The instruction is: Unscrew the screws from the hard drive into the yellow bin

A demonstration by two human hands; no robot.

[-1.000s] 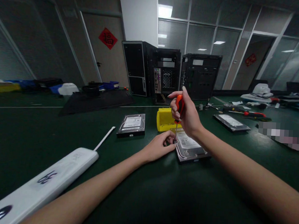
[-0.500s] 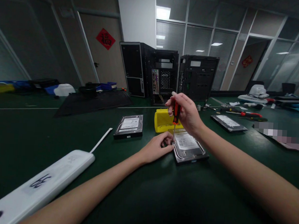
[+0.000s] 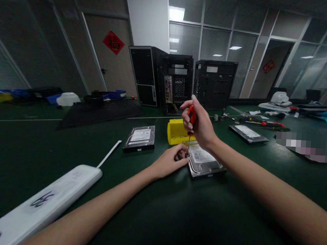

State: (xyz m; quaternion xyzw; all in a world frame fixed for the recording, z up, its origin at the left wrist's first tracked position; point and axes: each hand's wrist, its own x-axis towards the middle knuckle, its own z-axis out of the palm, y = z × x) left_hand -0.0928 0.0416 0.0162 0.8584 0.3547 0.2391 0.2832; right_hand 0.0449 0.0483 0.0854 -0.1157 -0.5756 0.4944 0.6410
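A hard drive (image 3: 204, 160) with a white label lies flat on the green table in front of me. My left hand (image 3: 173, 159) is closed at its left edge, thumb and curled fingers around the corner by the screwdriver's tip; what the fingertips press on is partly hidden. Above the drive, my right hand (image 3: 200, 123) grips the red and black handle of a screwdriver (image 3: 192, 115). The shaft points straight down to the drive's left edge. Just behind the drive stands a yellow bin (image 3: 175, 132), partly covered by my right hand.
Other hard drives lie to the left (image 3: 139, 137) and right (image 3: 248, 133). A white power strip (image 3: 45, 200) stretches along the lower left. Black computer cases (image 3: 216, 81) stand at the back. Pliers and tools (image 3: 265, 123) lie at the right, a black mat (image 3: 100, 113) at the back left.
My right hand has turned on the screwdriver handle, its fingers now wrapped further around it. The left hand and the drive keep their places; the whole view has shifted slightly.
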